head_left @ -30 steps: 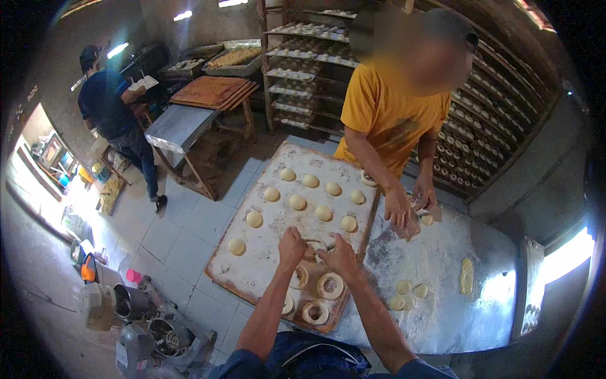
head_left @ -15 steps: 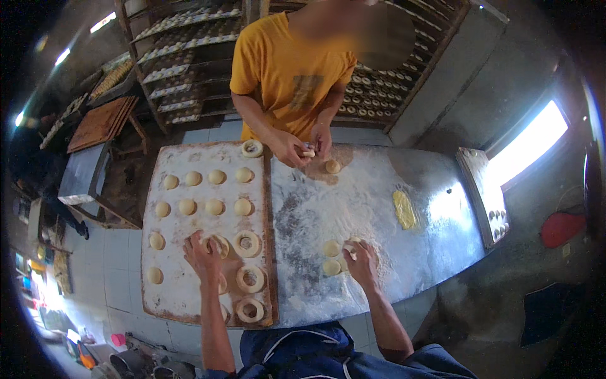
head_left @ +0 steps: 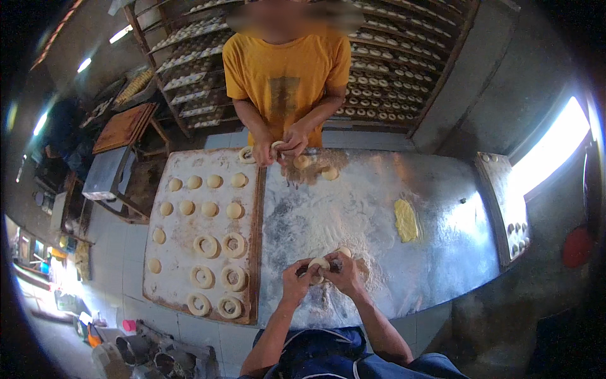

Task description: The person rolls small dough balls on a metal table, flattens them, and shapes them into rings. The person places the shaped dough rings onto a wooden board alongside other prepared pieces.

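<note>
Both your hands meet low in the middle of the frame, over the flour-dusted grey metal table (head_left: pixel 379 208). Your left hand (head_left: pixel 297 281) and right hand (head_left: pixel 346 273) close together on one pale ring-shaped piece of raw dough (head_left: pixel 317 264) — fingers curled around it from both sides, thumbs on top, the ring lifted just off the flour. Held that way, the hole is probably being stretched between the fingers; the flour patch directly below keeps it from sticking. A second small dough lump (head_left: pixel 344 252) lies just beside your right hand.

Left of centre sits the floured wooden board (head_left: pixel 183 268): round uncut dough balls (head_left: pixel 203 182) fill its upper rows, finished dough rings (head_left: pixel 218 276) its lower rows — nearest you, within easy reach.

At the top centre, a co-worker in an orange shirt (head_left: pixel 285 69) pinches another piece at the table's far edge. A yellow slab of butter-like fat (head_left: pixel 406 220) lies to the right, well apart.
</note>
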`<move>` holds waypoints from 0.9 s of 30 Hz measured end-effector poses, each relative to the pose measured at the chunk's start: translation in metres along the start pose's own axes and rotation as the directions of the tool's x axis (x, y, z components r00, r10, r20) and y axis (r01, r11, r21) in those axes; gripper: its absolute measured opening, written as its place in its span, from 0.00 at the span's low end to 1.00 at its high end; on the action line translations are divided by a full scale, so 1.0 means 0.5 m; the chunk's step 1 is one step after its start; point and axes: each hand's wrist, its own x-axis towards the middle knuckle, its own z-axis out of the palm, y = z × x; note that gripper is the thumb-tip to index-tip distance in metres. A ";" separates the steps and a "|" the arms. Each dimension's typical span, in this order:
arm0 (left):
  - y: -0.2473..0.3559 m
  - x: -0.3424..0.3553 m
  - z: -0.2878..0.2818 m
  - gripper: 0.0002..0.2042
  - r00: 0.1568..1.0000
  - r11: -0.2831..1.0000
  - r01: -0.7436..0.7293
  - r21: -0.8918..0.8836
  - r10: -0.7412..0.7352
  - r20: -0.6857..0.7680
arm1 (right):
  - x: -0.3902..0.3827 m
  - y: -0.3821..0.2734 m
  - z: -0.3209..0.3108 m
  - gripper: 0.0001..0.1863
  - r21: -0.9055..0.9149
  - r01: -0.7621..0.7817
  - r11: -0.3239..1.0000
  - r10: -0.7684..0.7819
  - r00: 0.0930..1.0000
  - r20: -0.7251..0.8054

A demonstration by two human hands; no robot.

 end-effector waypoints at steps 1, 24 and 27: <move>-0.008 -0.010 0.015 0.15 0.999 0.998 0.016 -0.061 -0.018 -0.031 | -0.004 -0.002 -0.005 0.25 0.000 -0.003 1.000 0.003 1.000 0.028; -0.052 0.020 0.172 0.18 0.885 0.796 -0.392 0.461 0.463 -0.049 | 0.016 0.124 -0.093 0.30 0.443 -0.230 0.866 0.188 0.972 0.138; -0.029 0.001 0.201 0.18 0.971 0.967 -0.160 0.199 0.191 -0.146 | 0.005 0.063 -0.082 0.36 0.078 -0.267 0.961 0.264 0.963 0.053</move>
